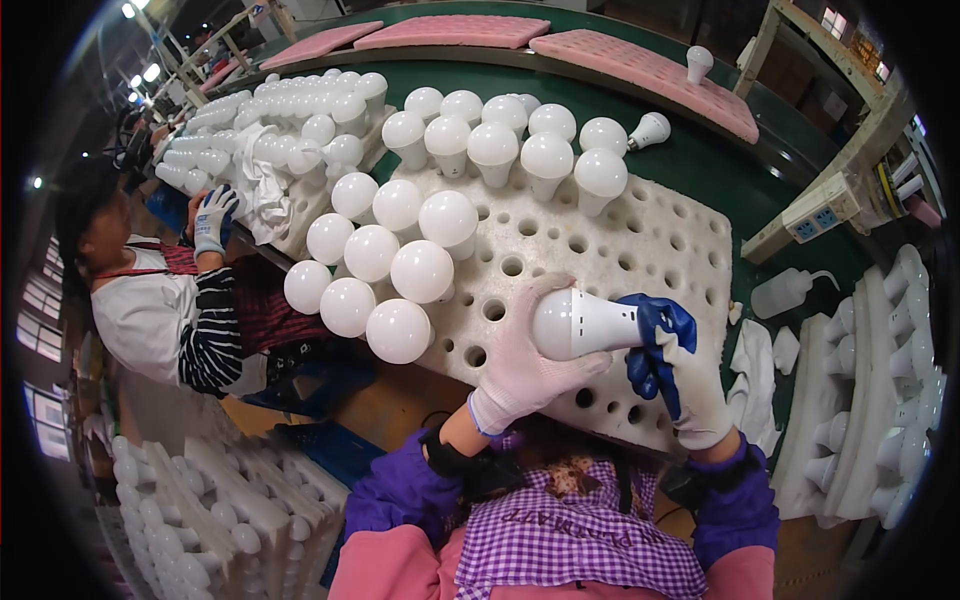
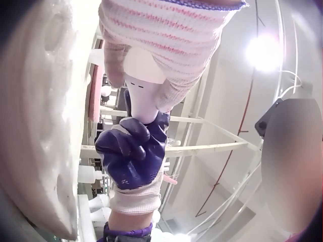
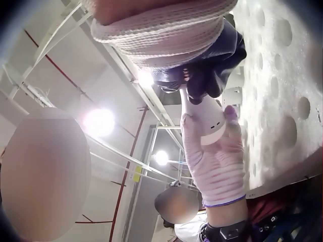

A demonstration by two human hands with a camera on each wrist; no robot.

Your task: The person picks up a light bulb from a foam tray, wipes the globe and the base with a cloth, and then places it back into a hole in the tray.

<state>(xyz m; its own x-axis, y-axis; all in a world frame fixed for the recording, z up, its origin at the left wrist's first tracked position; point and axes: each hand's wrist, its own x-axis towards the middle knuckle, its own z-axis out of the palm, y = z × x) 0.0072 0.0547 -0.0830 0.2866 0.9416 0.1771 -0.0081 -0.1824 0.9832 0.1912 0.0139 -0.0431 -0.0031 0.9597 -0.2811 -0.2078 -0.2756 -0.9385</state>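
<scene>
A white light bulb [image 1: 592, 325] lies sideways between my hands, over the near part of a white foam tray [image 1: 600, 250] full of round holes. My left hand [image 1: 525, 365], in a white knit glove with pink stripes, grips the bulb round its dome. At the other end my right hand [image 1: 668, 365], in a blue-coated glove, curls its fingers round the narrow base, which they hide. In the left wrist view the blue fingers [image 2: 133, 138] close on the base. Small dark slots show on the bulb's body [image 3: 204, 113] in the right wrist view.
Several bulbs [image 1: 370, 252] stand dome-up in the tray's left and far parts. One bulb [image 1: 650, 131] lies on the green bench behind. Pink foam trays [image 1: 640, 75] line the back. Stacked bulb trays [image 1: 850, 390] stand right, near a squeeze bottle [image 1: 790, 292]. Another person [image 1: 160, 300] works left.
</scene>
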